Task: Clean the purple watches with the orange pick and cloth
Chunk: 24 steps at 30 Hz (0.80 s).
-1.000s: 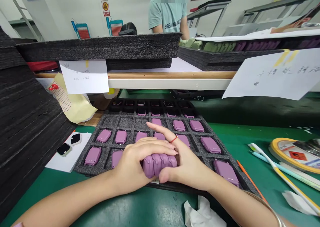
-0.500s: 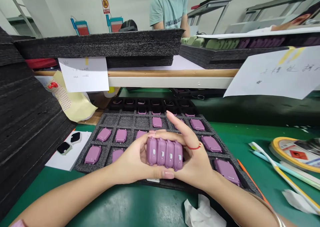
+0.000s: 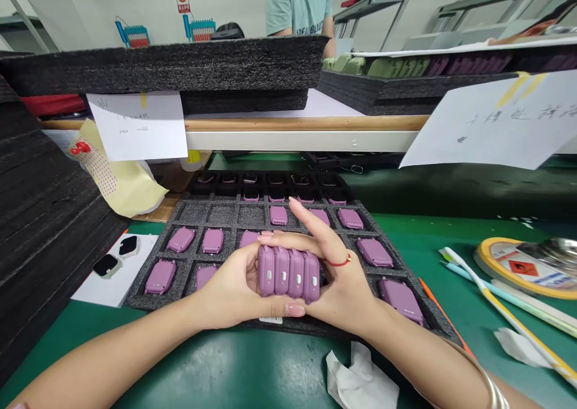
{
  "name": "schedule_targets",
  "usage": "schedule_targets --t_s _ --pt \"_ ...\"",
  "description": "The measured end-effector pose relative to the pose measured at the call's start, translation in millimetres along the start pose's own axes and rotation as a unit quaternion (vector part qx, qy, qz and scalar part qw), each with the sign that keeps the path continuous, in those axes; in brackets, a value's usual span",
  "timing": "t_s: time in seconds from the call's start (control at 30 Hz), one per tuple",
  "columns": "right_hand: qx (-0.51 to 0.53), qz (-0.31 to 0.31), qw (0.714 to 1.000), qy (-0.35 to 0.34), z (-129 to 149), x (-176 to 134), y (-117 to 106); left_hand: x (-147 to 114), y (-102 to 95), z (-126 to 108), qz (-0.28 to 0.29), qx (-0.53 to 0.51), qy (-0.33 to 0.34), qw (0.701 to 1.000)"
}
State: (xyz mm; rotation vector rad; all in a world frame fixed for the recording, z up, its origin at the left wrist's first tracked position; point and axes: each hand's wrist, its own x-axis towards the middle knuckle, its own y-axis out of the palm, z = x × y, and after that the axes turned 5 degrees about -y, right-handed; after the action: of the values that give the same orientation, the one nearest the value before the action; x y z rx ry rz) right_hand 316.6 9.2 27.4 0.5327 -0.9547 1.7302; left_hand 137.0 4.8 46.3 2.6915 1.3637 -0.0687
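Observation:
My left hand and my right hand together grip a row of several purple smartwatch cases, pressed side by side and standing on edge. Each case shows a small silver oval button toward me. The left thumb lies along the row's lower side, while fingers wrap the far side and are partly hidden. My right index finger points up, off the cases. Beneath the hands lies a black foam tray, with more purple watch cases in many of its compartments.
Two dark-screened watches lie on white paper at left, beside stacked black foam. A tape roll, toothbrush and crumpled tissue lie at right and front. A shelf crosses behind; a person is beyond it.
The view has shifted a little, so the surroundings sit slightly further left and mostly higher. Both hands keep the same grip on the row of watch cases.

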Motion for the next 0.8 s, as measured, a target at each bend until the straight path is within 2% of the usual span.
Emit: schedule_targets --t_s 0.07,0.17,0.27,0.43,0.8 --pt "0.002 0.009 1.0 -0.004 -0.4 -0.6 0.9 0.3 0.2 2.3 -0.004 0.006 0.019 1.0" --pt "-0.031 0.028 0.998 -0.045 -1.8 -1.7 4.3 1.5 1.5 6.1 -0.025 -0.015 0.061 0.998" --pt "-0.062 0.042 0.995 -0.065 -3.1 -3.1 7.4 2.0 3.5 8.8 -0.049 -0.008 0.053 0.997" --pt "-0.018 0.029 0.999 -0.005 -3.0 -4.1 6.8 -1.2 6.8 9.0 -0.079 0.008 -0.013 0.997" --pt "0.009 0.005 1.0 0.023 -0.4 -1.5 6.0 -2.6 8.4 6.0 -0.069 0.019 0.019 0.997"
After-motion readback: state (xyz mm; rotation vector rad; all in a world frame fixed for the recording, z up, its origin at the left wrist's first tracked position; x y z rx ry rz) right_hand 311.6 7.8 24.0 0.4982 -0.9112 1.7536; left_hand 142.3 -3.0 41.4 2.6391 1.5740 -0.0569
